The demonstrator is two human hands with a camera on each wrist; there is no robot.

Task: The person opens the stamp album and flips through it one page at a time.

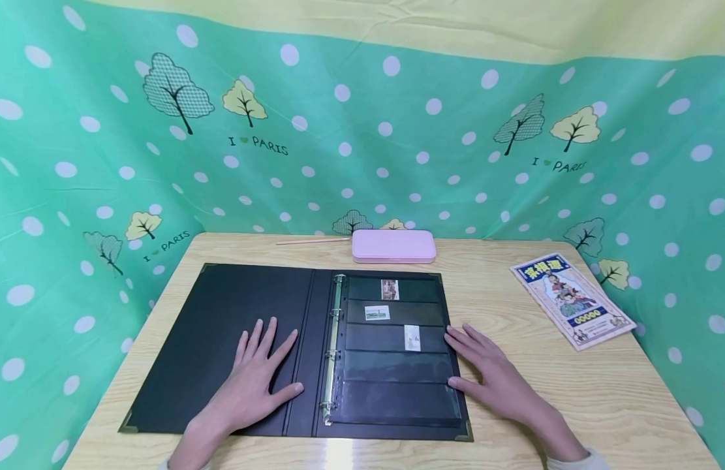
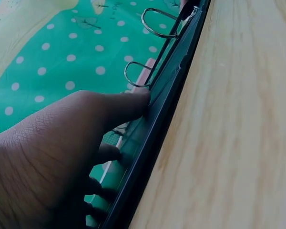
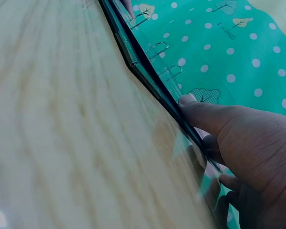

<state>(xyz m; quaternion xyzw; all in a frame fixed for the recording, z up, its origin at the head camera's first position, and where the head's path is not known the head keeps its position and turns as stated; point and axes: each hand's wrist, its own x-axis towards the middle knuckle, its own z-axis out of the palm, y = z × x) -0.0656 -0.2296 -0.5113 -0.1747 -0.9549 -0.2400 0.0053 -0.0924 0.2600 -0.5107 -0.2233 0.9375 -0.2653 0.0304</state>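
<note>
A black ring binder [image 1: 215, 339] lies spread wide on the table. Its right side bears a black stamp page [image 1: 397, 401] with several clear strip pockets, held by metal rings [image 1: 331, 354]. Three small stamps show in the upper pockets: a reddish one [image 1: 389, 289], a green-and-white one [image 1: 376, 313] and a pale one [image 1: 412, 338]. My left hand [image 1: 247, 388] rests on the left cover with fingers spread, thumb toward the spine. At the binder's right edge, my right hand [image 1: 497, 378] touches the border with thumb and fingertips. Neither hand holds anything.
Behind the binder stand a pink pencil case [image 1: 394, 247] and a thin pinkish stick [image 1: 312, 241] beside it. A printed booklet [image 1: 573, 301] lies at the table's right. Green dotted cloth [image 1: 362, 163] hangs around the wooden table [image 1: 603, 405].
</note>
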